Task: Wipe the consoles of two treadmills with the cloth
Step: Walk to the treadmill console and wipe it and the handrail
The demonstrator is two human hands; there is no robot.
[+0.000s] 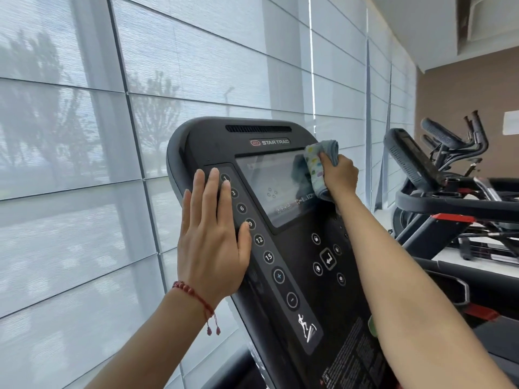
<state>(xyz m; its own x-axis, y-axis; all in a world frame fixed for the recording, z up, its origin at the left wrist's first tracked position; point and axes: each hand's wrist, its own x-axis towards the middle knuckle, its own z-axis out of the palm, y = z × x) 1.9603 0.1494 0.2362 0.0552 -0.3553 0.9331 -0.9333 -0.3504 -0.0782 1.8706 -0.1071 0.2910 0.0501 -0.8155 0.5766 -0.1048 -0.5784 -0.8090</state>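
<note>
1. My right hand point(340, 176) is bunched round the cloth point(317, 167), fingers curled into the wad, pressing it against the right edge of the screen point(271, 189).
2. My left hand point(213, 234) lies flat and open on the left side of the console point(295, 248), fingers straight over the top of the number buttons point(254, 223), steadying the panel.
3. The cloth looks soft, light and floppy, so I judge a full-fist hold on the gathered middle works best, or loose ends will trail.
4. The console looks rigid and fixed. It should take steady pressure, though the glossy screen probably smears and the buttons may react to a firm push, so I'd go lightly there.
5. Much of the panel below the screen, arrow keys point(327, 258) included, seems left to wipe.
6. Off to my right stands the second treadmill point(412, 161), well apart, its console untouched by either hand.
7. Beyond, window blinds point(84, 136) fill the wall.
</note>
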